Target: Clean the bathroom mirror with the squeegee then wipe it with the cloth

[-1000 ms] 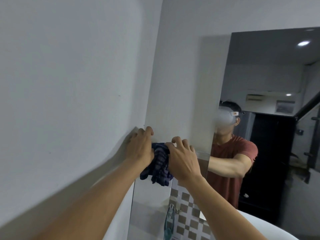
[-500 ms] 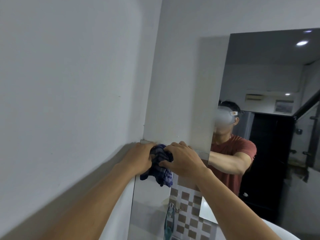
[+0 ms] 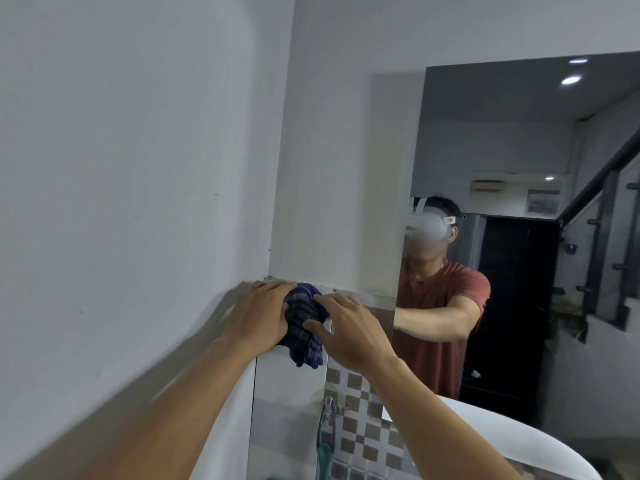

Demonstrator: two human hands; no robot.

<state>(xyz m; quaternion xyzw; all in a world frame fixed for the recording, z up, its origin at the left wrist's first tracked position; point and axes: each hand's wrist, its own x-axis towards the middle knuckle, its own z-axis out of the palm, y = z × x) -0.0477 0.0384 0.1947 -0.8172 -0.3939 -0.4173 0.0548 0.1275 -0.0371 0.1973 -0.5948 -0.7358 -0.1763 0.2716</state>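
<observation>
A dark blue checked cloth (image 3: 304,327) is bunched between my two hands, against the wall at the top edge of the tiled strip, just left of the mirror (image 3: 519,133). My left hand (image 3: 259,313) presses on the cloth's left side, close to the room corner. My right hand (image 3: 349,327) holds its right side with the fingers curled over it. The cloth's lower end hangs free below my hands. The mirror shows a person in a red shirt with one arm stretched toward the cloth. A teal tool (image 3: 325,441), maybe the squeegee, hangs from a hook below.
A white wall (image 3: 138,168) runs close along my left and meets the mirror wall in a corner. Brown-and-white checked tiles (image 3: 360,427) lie below my hands. A white basin rim (image 3: 519,441) curves at the lower right.
Both hands have slid the cloth down the wall, from the painted corner to the top edge of the tiles. My fingers now lie flatter over the cloth.
</observation>
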